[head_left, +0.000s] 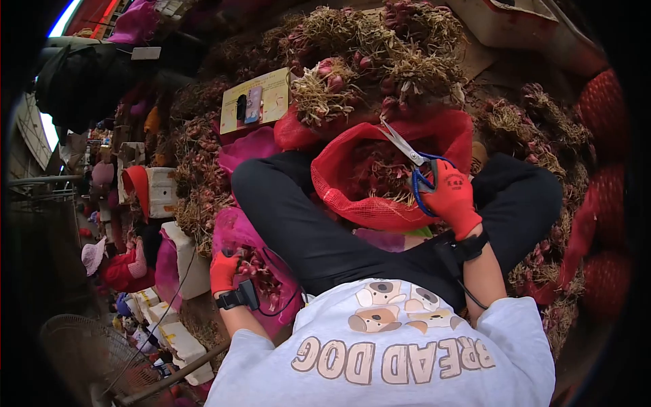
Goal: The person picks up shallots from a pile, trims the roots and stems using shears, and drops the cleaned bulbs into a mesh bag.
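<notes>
My right hand (451, 193), in a red glove, is closed around the blue handles of a pair of scissors (409, 150). The blades point up and left over an open red mesh bag (352, 209) between my legs. Dry stalks and roots (390, 178) lie inside that bag. At the left, my left hand (224, 271), also red-gloved, hangs with curled fingers at the edge of a pink mesh bag (234, 227) holding loose shallots (268, 279). Whatever those fingers may hold is hidden. Bunches of shallots with dry stalks (329, 95) are heaped in front of me.
A cardboard box (274, 98) carries a phone (253, 105) and a small black object. More shallot bunches (529, 136) lie at the right, near full red mesh sacks (603, 197). White foam boxes (186, 254), a fan (88, 353) and a person in red (125, 268) are at the left.
</notes>
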`<state>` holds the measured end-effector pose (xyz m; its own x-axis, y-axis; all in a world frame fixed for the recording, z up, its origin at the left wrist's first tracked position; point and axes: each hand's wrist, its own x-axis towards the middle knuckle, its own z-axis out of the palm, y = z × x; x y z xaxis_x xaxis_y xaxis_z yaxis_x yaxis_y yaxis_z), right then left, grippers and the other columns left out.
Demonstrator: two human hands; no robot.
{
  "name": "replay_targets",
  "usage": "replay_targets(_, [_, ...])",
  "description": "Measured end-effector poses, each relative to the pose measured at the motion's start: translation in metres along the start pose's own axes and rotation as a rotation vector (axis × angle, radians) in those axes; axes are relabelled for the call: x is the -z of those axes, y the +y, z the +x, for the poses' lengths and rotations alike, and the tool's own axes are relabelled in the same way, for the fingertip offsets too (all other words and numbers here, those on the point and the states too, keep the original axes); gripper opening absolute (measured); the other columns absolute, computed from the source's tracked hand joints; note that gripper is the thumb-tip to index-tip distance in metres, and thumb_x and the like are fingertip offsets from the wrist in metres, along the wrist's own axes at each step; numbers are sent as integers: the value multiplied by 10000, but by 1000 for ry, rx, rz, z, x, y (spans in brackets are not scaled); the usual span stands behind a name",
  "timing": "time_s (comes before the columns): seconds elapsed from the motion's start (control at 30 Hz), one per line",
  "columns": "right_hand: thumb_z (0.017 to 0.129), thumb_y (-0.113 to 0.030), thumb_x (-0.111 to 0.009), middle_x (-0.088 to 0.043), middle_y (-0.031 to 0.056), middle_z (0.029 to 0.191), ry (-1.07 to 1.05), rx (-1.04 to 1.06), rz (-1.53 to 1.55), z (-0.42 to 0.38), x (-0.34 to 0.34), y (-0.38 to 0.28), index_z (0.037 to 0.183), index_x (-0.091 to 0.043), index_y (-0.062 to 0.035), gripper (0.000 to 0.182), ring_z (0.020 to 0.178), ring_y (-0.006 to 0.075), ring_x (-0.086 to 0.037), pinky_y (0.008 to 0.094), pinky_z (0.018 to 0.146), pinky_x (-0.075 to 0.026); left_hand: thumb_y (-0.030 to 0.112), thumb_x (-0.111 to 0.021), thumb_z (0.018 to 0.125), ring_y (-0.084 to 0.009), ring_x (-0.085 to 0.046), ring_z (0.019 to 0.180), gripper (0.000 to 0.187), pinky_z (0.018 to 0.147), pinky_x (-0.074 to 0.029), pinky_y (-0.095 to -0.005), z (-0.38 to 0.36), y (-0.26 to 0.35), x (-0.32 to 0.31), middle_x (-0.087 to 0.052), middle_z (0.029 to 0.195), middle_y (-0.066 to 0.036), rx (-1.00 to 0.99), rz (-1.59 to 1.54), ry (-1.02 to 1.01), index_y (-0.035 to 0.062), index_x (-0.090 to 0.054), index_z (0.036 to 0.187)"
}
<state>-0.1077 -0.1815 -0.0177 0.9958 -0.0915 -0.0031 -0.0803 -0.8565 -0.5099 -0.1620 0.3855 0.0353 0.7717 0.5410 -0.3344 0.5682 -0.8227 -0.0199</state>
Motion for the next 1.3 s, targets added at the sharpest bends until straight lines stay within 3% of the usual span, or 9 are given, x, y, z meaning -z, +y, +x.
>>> replay_targets(0.13, [766, -435, -659, -616, 143, 989, -18, 7, 90, 6, 1, -2, 1013, -540, -67, 459, 913, 328, -612, 422, 773, -483, 82, -631, 843, -208, -615, 928, 305, 807, -482, -320, -35, 163, 62, -637, 1046, -110, -589, -503, 399, 4, -571, 1131])
replay_targets(0.23, [764, -427, -664, -621, 128, 993, -122, -104, 51, 7, 7, -3, 1018, -545, -65, 458, 930, 322, -610, 415, 780, -484, 33, -620, 841, -118, -584, 925, 292, 800, -469, -258, -48, 276, 69, -629, 1002, -78, -880, -729, -74, -9, -585, 1128])
replay_targets(0.3, [757, -428, -669, -627, 123, 993, -26, -128, 67, 7, 4, 8, 1022, -553, -66, 463, 928, 324, -612, 413, 781, -485, 125, -658, 812, -186, -622, 915, 335, 819, -474, -300, -54, 339, 49, -638, 1011, -113, -1042, -685, -351, 17, -595, 1122])
replay_targets(0.4, [748, -433, -675, -628, 130, 1013, 107, -192, 113, 11, 3, 25, 1034, -559, -63, 482, 935, 328, -612, 413, 782, -485, 226, -669, 800, -302, -613, 943, 367, 840, -473, -352, -19, 425, -32, -629, 1009, -152, -1161, -680, -389, 25, -582, 1094])
replay_targets(0.53, [743, -446, -678, -624, 146, 1035, 142, -269, 152, 9, 10, 37, 1059, -558, -59, 514, 956, 331, -606, 415, 783, -485, 318, -728, 731, -317, -581, 1040, 474, 866, -459, -392, 13, 500, -112, -602, 1084, -187, -887, -414, -14, 49, -577, 1090])
replay_targets(0.77, [752, -460, -676, -632, 152, 1005, 137, -287, 219, 12, 11, 36, 1034, -563, -56, 505, 915, 347, -611, 422, 770, -485, 197, -718, 734, -278, -633, 895, 342, 852, -488, -352, 16, 489, -117, -671, 899, -109, -812, -523, -141, 17, -605, 1002])
replay_targets(0.93, [817, -238, -666, -647, 94, 920, 57, -278, 687, 11, 27, 26, 1019, -562, -40, 302, 868, 229, -643, 346, 731, -504, -46, -571, 796, -100, -591, 913, 354, 816, -495, -256, -34, 439, -52, -619, 1044, -14, -800, -1140, -1100, 6, -577, 1147])
replay_targets(1.03, [829, 12, -616, -622, 52, 951, -77, -286, 1445, 10, 36, 5, 1120, -528, -12, 305, 932, 113, -615, 258, 770, -516, -80, -561, 802, -100, -586, 943, 429, 828, -488, -246, -57, 402, -41, -609, 1089, -30, -1005, -1022, -932, 1, -536, 1222])
replay_targets(1.3, [784, -17, -653, -595, 63, 985, -361, -215, 1636, 2, 16, -26, 1131, -536, 19, 368, 870, 125, -601, 259, 779, -515, -57, -682, 712, -109, -563, 1013, 568, 884, -458, -263, -107, 360, -41, -609, 1119, -68, -1104, -907, -577, -10, -503, 1249])
